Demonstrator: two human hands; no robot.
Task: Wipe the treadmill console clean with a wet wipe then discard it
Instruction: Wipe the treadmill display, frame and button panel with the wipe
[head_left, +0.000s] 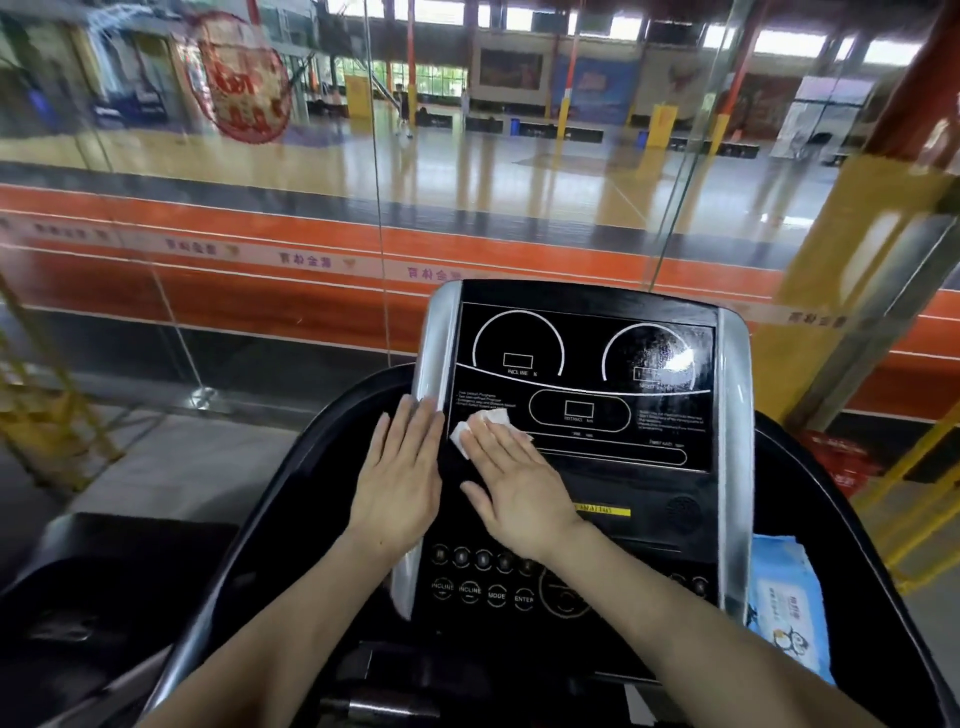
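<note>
right hand (514, 486): flat, fingers straight, pressing wet wipe (480, 428) onto treadmill console (582, 395) left-centre | left hand (400, 478): flat, holding nothing, resting on console's left edge | unwiped panel lies rightward of wipe

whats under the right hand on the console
A crumpled white wet wipe lies under the flat fingers of the right hand, pressed onto the glossy black treadmill console panel. Only its upper-left part shows; the hand covers the rest.
</note>
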